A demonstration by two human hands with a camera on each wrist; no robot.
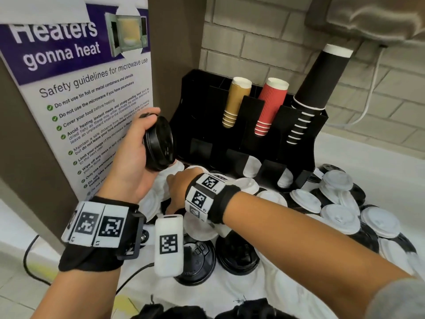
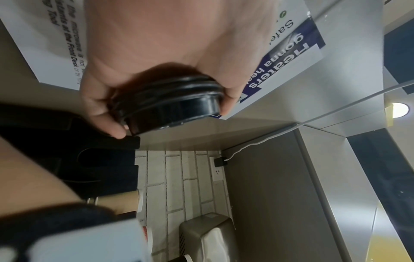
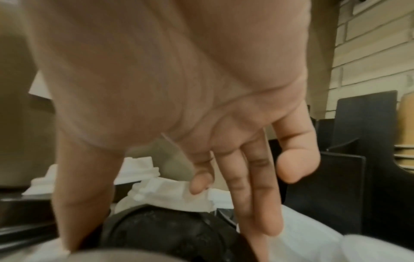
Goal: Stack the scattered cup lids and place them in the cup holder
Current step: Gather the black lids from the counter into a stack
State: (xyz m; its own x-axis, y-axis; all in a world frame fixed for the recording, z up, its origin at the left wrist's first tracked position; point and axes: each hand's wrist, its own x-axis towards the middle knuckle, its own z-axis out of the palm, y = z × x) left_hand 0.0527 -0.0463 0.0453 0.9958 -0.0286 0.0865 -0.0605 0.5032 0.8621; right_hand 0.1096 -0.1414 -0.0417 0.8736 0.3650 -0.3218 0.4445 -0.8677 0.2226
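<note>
Stack in hand: a short stack of black lids [image 1: 159, 143] is held on edge above the counter's left end, its flat faces turned sideways towards the cup holder [image 1: 250, 134] — the stack's axis runs roughly level, not upright.
Left hand: the left hand [image 1: 133, 146] has thumb and fingers curled round the rims of that stack; the left wrist view shows the same grip [image 2: 156, 70] from behind, with several nested rims [image 2: 172, 99] visible.
Right hand: the right hand [image 1: 178, 192] reaches down into the scattered lids, fingers extended and spread; in the right wrist view the fingers [image 3: 251, 186] are straight over a black lid [image 3: 170, 235], thumb beside its rim — whether it is touching the lid cannot be told.
Loose lids: white lids [image 1: 338, 215] and black ones [image 1: 238, 254] lie overlapping across the white counter [image 1: 368, 153], in front of and beside the holder.
Holder: black, against a pale brick wall [image 1: 253, 42], its upper slots holding tilted stacks of tan cups [image 1: 236, 100], red cups [image 1: 271, 104] and black cups [image 1: 315, 88]; white lids show in the low front slots.
Room: a microwave safety poster [image 1: 80, 88] hangs on the panel to the left.
Only one view: the left wrist camera alone shows a wall socket [image 2: 218, 174] and a lit ceiling lamp [image 2: 399, 109].
</note>
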